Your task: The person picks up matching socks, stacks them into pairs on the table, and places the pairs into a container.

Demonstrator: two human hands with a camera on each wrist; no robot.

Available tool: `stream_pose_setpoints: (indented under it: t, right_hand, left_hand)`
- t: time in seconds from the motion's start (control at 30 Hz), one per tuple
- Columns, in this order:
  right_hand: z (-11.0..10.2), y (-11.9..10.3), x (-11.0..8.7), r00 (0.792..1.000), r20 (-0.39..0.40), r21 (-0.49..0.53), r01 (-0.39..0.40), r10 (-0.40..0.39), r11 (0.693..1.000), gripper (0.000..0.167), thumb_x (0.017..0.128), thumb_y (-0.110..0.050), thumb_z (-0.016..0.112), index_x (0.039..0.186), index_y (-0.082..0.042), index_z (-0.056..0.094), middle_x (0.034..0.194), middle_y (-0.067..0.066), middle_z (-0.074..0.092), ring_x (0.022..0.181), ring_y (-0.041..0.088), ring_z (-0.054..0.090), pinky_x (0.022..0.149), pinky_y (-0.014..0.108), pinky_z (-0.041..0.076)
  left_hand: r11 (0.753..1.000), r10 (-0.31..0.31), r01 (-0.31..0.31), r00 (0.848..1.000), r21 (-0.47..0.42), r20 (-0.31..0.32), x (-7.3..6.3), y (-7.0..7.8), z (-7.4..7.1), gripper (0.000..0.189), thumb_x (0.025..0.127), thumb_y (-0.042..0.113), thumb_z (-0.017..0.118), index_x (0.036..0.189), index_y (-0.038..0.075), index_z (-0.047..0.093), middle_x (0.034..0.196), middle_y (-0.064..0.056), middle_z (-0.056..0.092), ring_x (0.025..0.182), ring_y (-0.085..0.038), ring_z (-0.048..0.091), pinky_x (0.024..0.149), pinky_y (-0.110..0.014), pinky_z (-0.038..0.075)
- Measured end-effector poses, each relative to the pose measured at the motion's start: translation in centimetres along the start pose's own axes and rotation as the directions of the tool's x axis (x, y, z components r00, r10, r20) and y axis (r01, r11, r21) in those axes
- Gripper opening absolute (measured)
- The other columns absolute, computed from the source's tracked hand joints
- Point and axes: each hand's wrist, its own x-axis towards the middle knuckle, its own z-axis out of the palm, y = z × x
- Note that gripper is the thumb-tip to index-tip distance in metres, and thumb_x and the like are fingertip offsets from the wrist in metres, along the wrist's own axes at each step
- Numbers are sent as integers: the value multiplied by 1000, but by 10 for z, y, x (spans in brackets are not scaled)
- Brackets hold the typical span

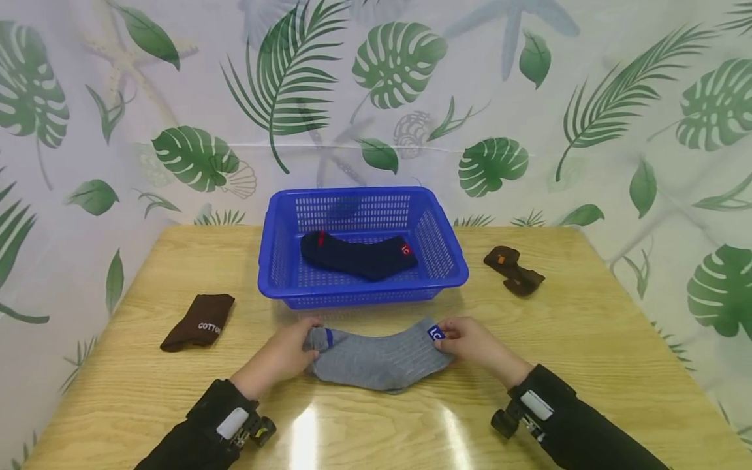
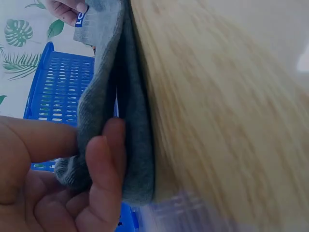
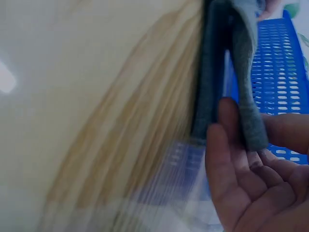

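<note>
A pair of grey socks (image 1: 382,362) stretches sideways in front of the basket, one layer over the other. My left hand (image 1: 292,349) pinches the toe end, beside a blue stripe. At the cuff, my right hand (image 1: 470,343) holds the edge near a blue "LC" label (image 1: 435,333). In the left wrist view, the fingers (image 2: 105,164) reach between the two grey layers, with the upper layer pinched against the thumb. The right wrist view shows the same hold on the upper sock (image 3: 248,96), the lower layer hanging apart from it.
Behind the grey socks stands a blue plastic basket (image 1: 364,292) holding dark navy socks (image 1: 358,256) with a red label. A folded brown sock (image 1: 200,321) marked "COTTON" lies at the left. Crumpled brown socks (image 1: 514,271) lie at the right. A leaf-patterned cloth (image 1: 376,156) hangs behind the table.
</note>
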Motion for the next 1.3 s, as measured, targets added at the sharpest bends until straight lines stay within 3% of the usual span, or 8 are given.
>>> stream_pose_setpoints:
  t: [0.27, 0.67, 0.77, 0.9, 0.97, 1.03, 1.17, 1.3]
  right_hand:
    - [5, -2, 6, 996, -75, -275, 21, -43, 961, 11, 87, -4, 66, 94, 4, 67, 79, 3, 62, 69, 12, 51, 59, 26, 44]
    - [1, -4, 9, 997, -50, -326, 41, -60, 945, 11, 83, -6, 70, 88, 1, 63, 75, 1, 60, 66, 12, 52, 57, 26, 45]
    - [3, -9, 9, 997, -39, -382, 49, -69, 923, 25, 83, -7, 71, 102, 7, 62, 82, 8, 64, 74, 18, 59, 63, 31, 51]
    - [13, -23, 0, 987, -30, -602, 110, -160, 791, 52, 85, -15, 74, 124, 13, 53, 110, 22, 62, 101, 35, 61, 85, 44, 52]
    - [21, -32, -7, 974, 40, -672, 193, -224, 715, 60, 86, -22, 74, 130, 12, 50, 125, 26, 56, 115, 40, 55, 96, 49, 47]
    - [30, -40, -15, 953, 180, -678, 300, -245, 671, 69, 88, -30, 71, 138, 10, 44, 138, 27, 48, 126, 40, 48, 102, 50, 42]
    - [43, -48, -26, 883, 448, -577, 403, -137, 710, 87, 90, -48, 64, 151, 1, 27, 156, 18, 26, 142, 32, 30, 110, 46, 34]
    - [48, -43, -32, 848, 525, -540, 396, -70, 743, 101, 85, -58, 65, 155, -6, 13, 161, 14, 10, 146, 31, 18, 113, 48, 28]
  left_hand:
    - [1000, -9, 8, 1000, -22, -30, -3, 1, -4, 46, 80, -3, 65, 124, -6, 54, 122, -26, 60, 115, -42, 56, 98, -55, 43]
    - [1000, -26, 28, 991, 11, -134, 3, -2, -6, 47, 82, -5, 59, 128, -7, 49, 109, -24, 63, 89, -30, 60, 78, -47, 52]
    - [993, 30, -8, 980, 116, -194, 2, -2, -5, 43, 83, 0, 65, 124, -6, 52, 105, -22, 64, 93, -33, 63, 81, -48, 52]
    - [914, 267, -161, 930, 373, -252, -5, 5, 1, 45, 77, 8, 77, 115, -5, 59, 104, -21, 61, 96, -37, 60, 84, -48, 51]
    - [847, 386, -266, 903, 461, -188, -10, 11, 6, 45, 76, 13, 79, 114, -4, 62, 113, -24, 60, 104, -40, 57, 91, -51, 48]
    - [806, 436, -375, 900, 459, -31, -14, 19, 11, 50, 79, 20, 77, 121, -2, 61, 128, -25, 55, 119, -43, 51, 101, -53, 41]
    - [822, 325, -433, 890, 370, 320, -19, 29, 21, 74, 83, 45, 72, 144, 12, 47, 152, -22, 33, 139, -44, 29, 111, -56, 28]
    - [854, 212, -396, 857, 336, 470, -23, 28, 23, 96, 72, 63, 74, 152, 28, 34, 158, -19, 20, 143, -45, 15, 111, -61, 22]
